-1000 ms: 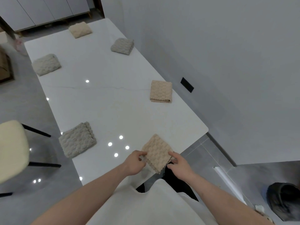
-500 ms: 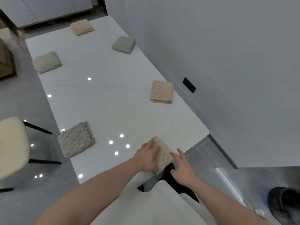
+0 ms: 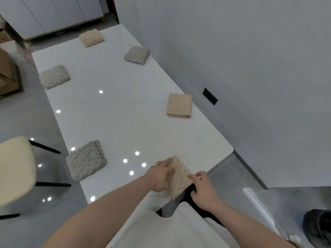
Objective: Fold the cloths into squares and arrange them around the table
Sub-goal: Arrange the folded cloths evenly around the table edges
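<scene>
A folded beige cloth (image 3: pixel 179 178) lies at the near end of the white table (image 3: pixel 116 122), one corner hanging over the edge. My left hand (image 3: pixel 160 174) presses flat on its left half. My right hand (image 3: pixel 202 190) touches its right edge with the fingertips. Other folded squares sit around the table: a grey cloth (image 3: pixel 86 160) near left, a beige cloth (image 3: pixel 179 105) on the right side, a grey cloth (image 3: pixel 137 54) far right, a beige cloth (image 3: pixel 91 37) at the far end and a pale grey cloth (image 3: pixel 54 76) far left.
A cream chair (image 3: pixel 14 169) stands at the table's left side. A grey wall with a black socket (image 3: pixel 210 98) runs close along the right side. Cardboard boxes (image 3: pixel 7 74) and white cabinets (image 3: pixel 53 13) lie beyond. A dark object (image 3: pixel 317 228) sits on the floor.
My left hand has moved from the cloth's left corner onto its top and now presses it flat. My right hand stays at the right edge.
</scene>
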